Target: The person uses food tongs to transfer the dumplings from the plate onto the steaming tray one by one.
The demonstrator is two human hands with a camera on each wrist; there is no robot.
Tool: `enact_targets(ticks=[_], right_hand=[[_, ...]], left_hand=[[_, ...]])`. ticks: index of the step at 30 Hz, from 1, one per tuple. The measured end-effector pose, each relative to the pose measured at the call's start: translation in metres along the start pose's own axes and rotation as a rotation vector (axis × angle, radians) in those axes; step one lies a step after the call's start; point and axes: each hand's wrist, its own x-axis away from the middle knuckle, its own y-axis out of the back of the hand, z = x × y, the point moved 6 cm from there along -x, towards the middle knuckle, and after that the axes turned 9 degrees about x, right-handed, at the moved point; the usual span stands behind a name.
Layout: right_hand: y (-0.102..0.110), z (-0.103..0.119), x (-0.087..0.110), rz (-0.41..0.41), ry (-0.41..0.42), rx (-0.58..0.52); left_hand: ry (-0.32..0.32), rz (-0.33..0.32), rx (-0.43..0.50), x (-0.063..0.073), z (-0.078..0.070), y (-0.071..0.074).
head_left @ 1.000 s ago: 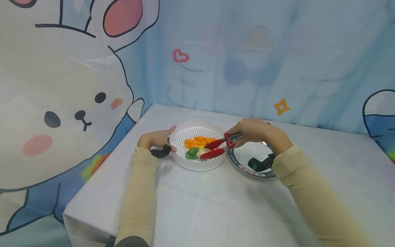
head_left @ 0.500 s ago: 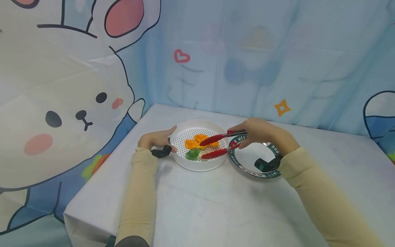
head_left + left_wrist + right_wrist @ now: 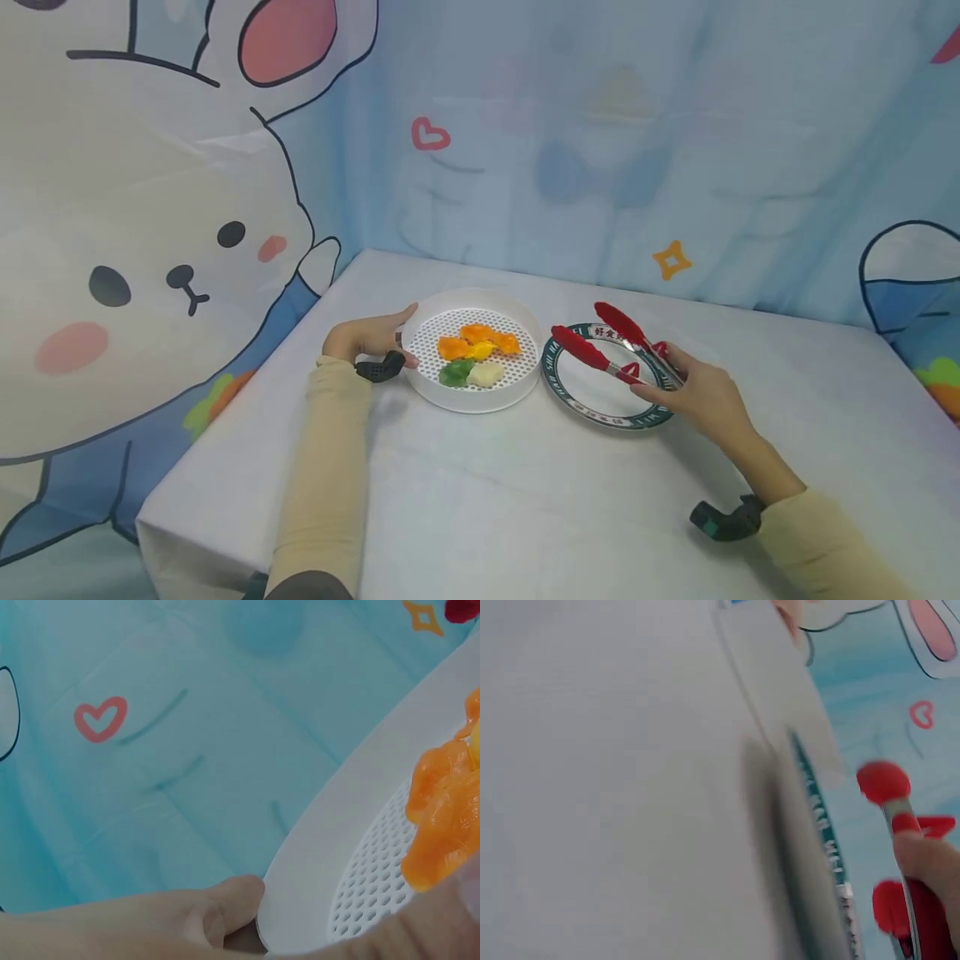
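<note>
My left hand (image 3: 367, 336) grips the left side of a round white steamer basket (image 3: 480, 401) with a perforated floor. Inside it lie several orange pieces (image 3: 452, 347), a yellow piece (image 3: 482, 351), a green piece (image 3: 455, 372) and a pale cream piece (image 3: 486, 374); the left wrist view catches the orange pieces (image 3: 442, 814) up close. Over a plate (image 3: 592, 392) with a dark green lettered rim, my right hand (image 3: 705, 396) holds red-tipped metal tongs (image 3: 626, 348). The tongs' tips are spread apart, with nothing between them. In the right wrist view the tongs (image 3: 919, 900) show at the right edge.
A white cloth (image 3: 525, 500) covers the table, and its left front corner drops away. Behind it hangs a light blue printed curtain (image 3: 510, 208). Basket and plate stand side by side.
My right hand has drawn the tongs from above the basket to the right, over the plate, and their tips now point up and away. The left hand stays at the basket.
</note>
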Motion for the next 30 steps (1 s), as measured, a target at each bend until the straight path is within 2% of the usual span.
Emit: enact_targets(ticks=[5, 11, 15, 21, 24, 27, 30], right_hand=[[-0.009, -0.003, 0.021, -0.051, -0.054, 0.074], [-0.014, -0.001, 0.028, -0.023, -0.075, 0.115], [-0.017, 0.001, 0.028, -0.024, -0.081, 0.121], [-0.017, 0.014, 0.015, -0.01, -0.023, 0.157], [-0.013, 0.021, 0.007, 0.055, 0.01, 0.192], [0.002, 0.029, 0.001, 0.102, 0.06, 0.225], [0.033, 0.041, -0.005, 0.088, 0.119, 0.246]], left_hand=[[-0.024, 0.003, 0.025, -0.008, 0.001, -0.006], [-0.018, 0.023, 0.021, -0.016, -0.002, -0.015], [-0.023, 0.023, 0.009, -0.017, -0.006, -0.013], [-0.01, 0.014, -0.081, -0.006, -0.002, -0.002], [0.052, 0.014, -0.084, 0.004, 0.005, -0.003], [0.146, -0.003, -0.019, 0.015, 0.007, -0.005], [0.166, -0.053, -0.028, 0.026, -0.006, -0.003]])
